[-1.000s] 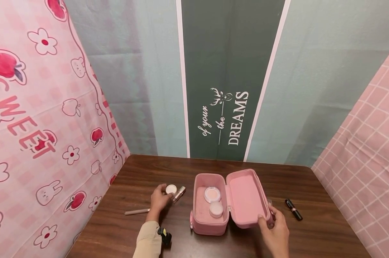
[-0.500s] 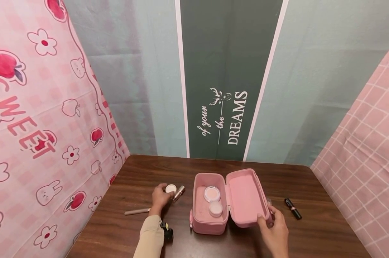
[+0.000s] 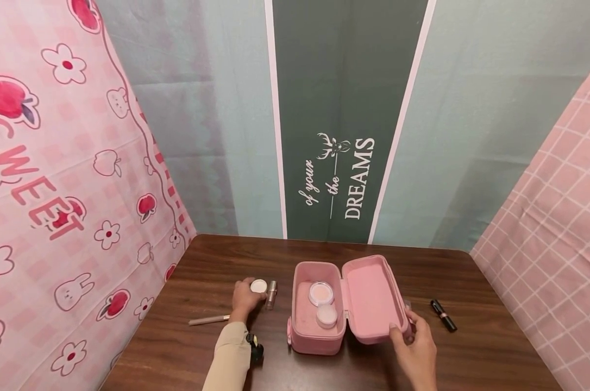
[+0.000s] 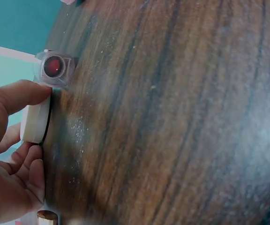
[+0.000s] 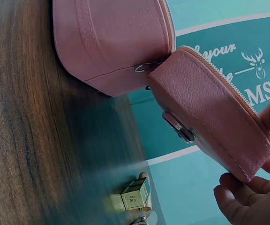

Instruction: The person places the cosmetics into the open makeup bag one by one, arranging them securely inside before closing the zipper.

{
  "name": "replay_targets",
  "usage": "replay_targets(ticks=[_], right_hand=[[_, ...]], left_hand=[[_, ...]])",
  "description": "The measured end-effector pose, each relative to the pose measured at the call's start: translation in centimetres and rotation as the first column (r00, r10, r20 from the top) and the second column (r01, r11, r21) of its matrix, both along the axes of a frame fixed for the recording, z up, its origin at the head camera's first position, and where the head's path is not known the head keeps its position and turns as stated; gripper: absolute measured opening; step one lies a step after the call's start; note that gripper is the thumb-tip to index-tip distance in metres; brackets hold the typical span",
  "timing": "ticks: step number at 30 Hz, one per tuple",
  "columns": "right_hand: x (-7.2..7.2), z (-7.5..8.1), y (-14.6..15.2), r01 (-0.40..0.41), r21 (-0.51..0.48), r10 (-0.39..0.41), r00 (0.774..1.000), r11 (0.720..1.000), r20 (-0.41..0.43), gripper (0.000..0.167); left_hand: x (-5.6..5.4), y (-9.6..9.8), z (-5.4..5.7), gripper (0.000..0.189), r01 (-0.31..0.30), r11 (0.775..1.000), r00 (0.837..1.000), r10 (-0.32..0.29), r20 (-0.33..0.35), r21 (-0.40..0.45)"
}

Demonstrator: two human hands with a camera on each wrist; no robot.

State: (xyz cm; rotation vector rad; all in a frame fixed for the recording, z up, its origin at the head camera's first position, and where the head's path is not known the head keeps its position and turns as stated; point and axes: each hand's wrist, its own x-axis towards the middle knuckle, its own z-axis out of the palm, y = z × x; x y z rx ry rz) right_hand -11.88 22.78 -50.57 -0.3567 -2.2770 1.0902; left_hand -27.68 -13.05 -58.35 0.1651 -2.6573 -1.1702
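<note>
My left hand (image 3: 248, 298) pinches a small round white jar (image 3: 258, 286) between thumb and fingers, at the left of the table. In the left wrist view the cream side of the jar (image 4: 36, 119) shows between them. Close by the thumb lies a lipstick tube (image 3: 271, 295) with a clear end. My right hand (image 3: 416, 345) grips the lid (image 3: 375, 301) of a pink zippered cosmetic case (image 3: 318, 345), thumb on its inner edge; the lid hangs open to the right. Inside the case are a round powder compact (image 3: 321, 294) and a small white-lidded jar (image 3: 326, 316).
A slim tan stick (image 3: 208, 320) lies left of my left wrist. A black tube (image 3: 443, 315) lies right of the lid. In the right wrist view, a gold box-shaped item (image 5: 134, 199) stands beyond the lid. Fabric hangings (image 3: 236, 163) rise behind the wooden table (image 3: 217, 255).
The lipstick has swivelled from a slant to nearly straight away from me. My left hand has shifted slightly to the right. My right hand and the lid stay about where they were.
</note>
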Motion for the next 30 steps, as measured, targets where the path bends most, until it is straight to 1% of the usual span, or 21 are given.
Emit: replay_targets(ticks=[3, 6, 7, 11, 14, 21, 25, 30], right_hand=[[0.0, 0.0, 0.0, -0.005, 0.002, 0.005, 1.000, 1.000, -0.007, 0.042], [0.1, 0.1, 0.0, -0.011, 0.007, 0.011, 1.000, 1.000, -0.018, 0.042], [0.1, 0.0, 0.0, -0.011, 0.010, 0.011, 1.000, 1.000, -0.021, 0.042], [0.0, 0.0, 0.0, -0.008, 0.015, 0.008, 0.999, 1.000, -0.032, 0.042], [0.0, -0.1, 0.0, -0.007, 0.020, 0.008, 0.999, 1.000, -0.038, 0.042], [0.0, -0.1, 0.0, -0.004, 0.016, 0.005, 1.000, 1.000, -0.018, 0.042], [-0.1, -0.1, 0.0, -0.004, 0.013, 0.004, 1.000, 1.000, -0.017, 0.043], [-0.1, 0.0, -0.1, -0.001, 0.008, 0.001, 1.000, 1.000, -0.017, 0.042]], left_hand=[[0.0, -0.1, -0.1, 0.057, -0.001, 1.000, 1.000, 0.001, -0.005, 0.001], [-0.1, 0.0, -0.1, 0.054, -0.010, 1.000, 1.000, 0.009, 0.013, 0.023], [-0.1, 0.0, 0.1, 0.055, -0.009, 0.999, 0.999, 0.008, 0.044, 0.034], [0.1, 0.1, 0.5, 0.054, 0.003, 1.000, 0.998, -0.004, 0.063, 0.022], [0.3, 0.2, 0.8, 0.055, 0.005, 1.000, 0.998, -0.007, 0.066, 0.024], [0.8, 0.0, 1.3, 0.054, -0.003, 0.999, 0.999, 0.000, 0.047, 0.050], [1.0, -0.1, 1.7, 0.054, -0.005, 0.997, 0.999, 0.002, 0.043, 0.074], [1.4, -0.5, 2.2, 0.054, 0.000, 0.997, 0.999, -0.003, 0.034, 0.083]])
